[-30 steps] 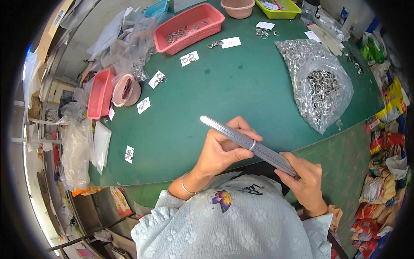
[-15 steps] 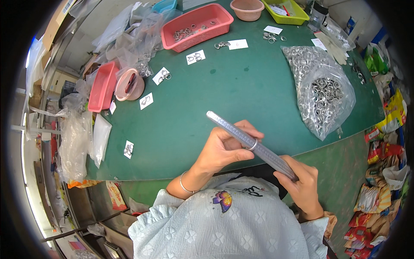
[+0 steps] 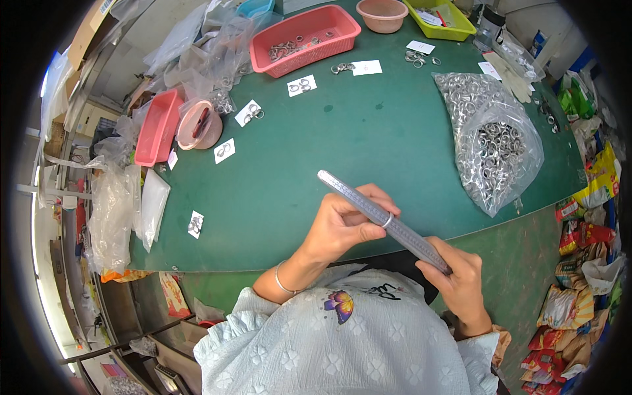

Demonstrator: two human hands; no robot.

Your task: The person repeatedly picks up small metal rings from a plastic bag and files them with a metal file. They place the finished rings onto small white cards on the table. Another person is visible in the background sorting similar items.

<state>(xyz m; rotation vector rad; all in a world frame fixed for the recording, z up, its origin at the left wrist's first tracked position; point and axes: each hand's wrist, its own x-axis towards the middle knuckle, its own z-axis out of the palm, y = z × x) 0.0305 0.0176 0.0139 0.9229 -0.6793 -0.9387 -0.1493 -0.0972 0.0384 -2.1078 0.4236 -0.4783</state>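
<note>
A grey tapered ring mandrel [image 3: 409, 239] with fine markings slants over the table's near edge, its narrow tip pointing up and left. My right hand [image 3: 455, 271] is closed around its thick lower end. A silver ring [image 3: 388, 221] encircles the mandrel about midway. The thumb and fingers of my left hand [image 3: 349, 222] close on this ring from the left and far side; its underside is hidden. To the right of the hands, an open clear plastic bag [image 3: 469, 172] holds a heap of silver rings [image 3: 498, 146].
Small groups of rings lie on or beside white paper cards [image 3: 225, 151] across the green table [image 3: 296, 178]. Pink baskets [image 3: 347, 45], a round pink tub [image 3: 212, 136] and a yellow-green tray [image 3: 454, 30] line the far and left edges. Plastic bags [image 3: 113, 217] crowd the left.
The view has shifted very slightly. Both hands keep their hold, and the ring stays at about the same place on the mandrel.
</note>
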